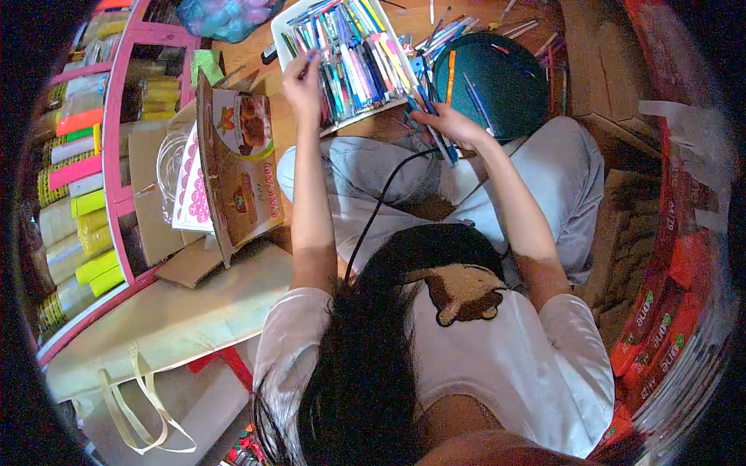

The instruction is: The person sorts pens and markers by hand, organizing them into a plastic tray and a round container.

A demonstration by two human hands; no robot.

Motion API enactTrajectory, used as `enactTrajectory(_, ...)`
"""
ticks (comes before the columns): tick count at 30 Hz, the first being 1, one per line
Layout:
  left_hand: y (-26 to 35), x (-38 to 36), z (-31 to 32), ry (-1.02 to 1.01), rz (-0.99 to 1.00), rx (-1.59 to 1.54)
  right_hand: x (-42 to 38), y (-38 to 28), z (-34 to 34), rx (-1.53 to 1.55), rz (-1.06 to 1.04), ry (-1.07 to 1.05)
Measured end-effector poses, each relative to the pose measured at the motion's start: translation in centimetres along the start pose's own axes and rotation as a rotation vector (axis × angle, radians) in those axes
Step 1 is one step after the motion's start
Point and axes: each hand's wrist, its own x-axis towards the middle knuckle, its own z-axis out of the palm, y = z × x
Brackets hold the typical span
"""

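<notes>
Pink-painted shelving unit (pixel 116 155) fills the left side, its compartments packed with yellow, green and pink tubes lying on their sides. A pale flat sheet (pixel 179 311) lies at its foot, beside the person's left shoulder. A wall of red foil packets (pixel 660 311) runs down the right edge.

The person sits cross-legged in grey trousers and a white T-shirt with a brown bear patch; a black cable runs up the middle of the lap.

A brown printed cardboard box flap (pixel 237 171), lettered "CACAO", stands tilted just outside the left forearm. A round dark-green lid (pixel 497 85) lies on the wooden floor beyond the right knee, with a few loose pens on it, one orange.

A white rectangular plastic tray (pixel 284 23) sits straight ahead, beyond the knees, crammed with a mass of mixed coloured pens (pixel 357 58), mostly blue, with pink, yellow and green among them. More pens lie scattered on the floor behind the tray and lid.

Left hand (pixel 303 81) reaches into the near-left corner of the tray, fingers pinched on the tip of a pen there.

Right hand (pixel 451 124) is closed around a small bundle of blue pens (pixel 431 128), held over the right knee, between tray and green lid.
</notes>
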Motion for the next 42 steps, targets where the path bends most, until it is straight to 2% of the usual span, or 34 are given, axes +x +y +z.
enactTrajectory(3,-1.9,-3.6,-0.6,-0.270,-0.008,0.031,1.1,1.4,0.0,-0.035,-0.018,0.064)
enactTrajectory(6,-2.5,-5.9,-0.6,-0.575,0.066,0.106,2.0,2.9,-0.2,-0.079,0.011,0.103)
enactTrajectory(10,-2.0,-6.2,-0.6,-0.608,0.053,0.158,1.4,2.0,-0.3,-0.062,0.033,0.063)
enactTrajectory(13,-1.6,-5.8,-0.2,-0.534,0.064,0.201,1.2,1.6,-0.2,-0.035,0.041,0.060)
enactTrajectory(16,1.9,-5.4,0.3,-0.404,-0.094,0.055,0.9,1.0,0.3,0.109,0.034,0.070)
enactTrajectory(17,3.7,-5.4,0.6,-0.416,-0.213,-0.089,0.8,0.8,0.5,0.171,0.034,0.067)
enactTrajectory(19,4.7,-5.9,1.7,-0.612,-0.365,-0.250,0.5,0.2,0.7,0.214,0.025,0.058)
enactTrajectory(22,6.1,-6.8,3.0,-0.760,-0.289,-0.306,0.2,0.0,0.9,0.252,-0.038,0.038)
enactTrajectory(25,5.4,-6.9,3.9,-0.805,-0.351,-0.342,-0.2,-0.3,0.8,0.318,-0.051,-0.029)
enactTrajectory(26,5.1,-7.1,4.0,-0.809,-0.398,-0.342,-0.3,-0.4,0.7,0.346,-0.042,-0.061)
enactTrajectory(28,5.3,-7.0,3.6,-0.817,-0.493,-0.343,0.9,0.8,0.5,0.288,-0.063,0.011)
enactTrajectory(31,5.2,-5.2,1.8,-0.534,-0.647,-0.475,0.7,0.3,0.4,0.287,-0.007,0.110)
enactTrajectory(33,2.1,-3.7,0.8,-0.391,-0.742,-0.598,1.0,0.8,0.1,0.242,0.004,0.161)
enactTrajectory(35,-0.4,-1.8,-0.2,-0.288,-0.645,-0.468,2.2,2.9,-0.6,0.124,-0.037,0.200)
enactTrajectory(38,-6.8,-1.3,0.2,-0.365,-0.439,0.159,1.0,0.8,0.1,0.250,0.006,0.190)
enactTrajectory(41,-6.9,-2.4,0.2,-0.578,-0.541,0.257,2.3,3.0,-0.2,0.160,-0.070,0.226)
enactTrajectory(42,-5.5,-2.7,0.0,-0.551,-0.573,0.222,2.3,2.9,-0.3,0.154,-0.056,0.223)
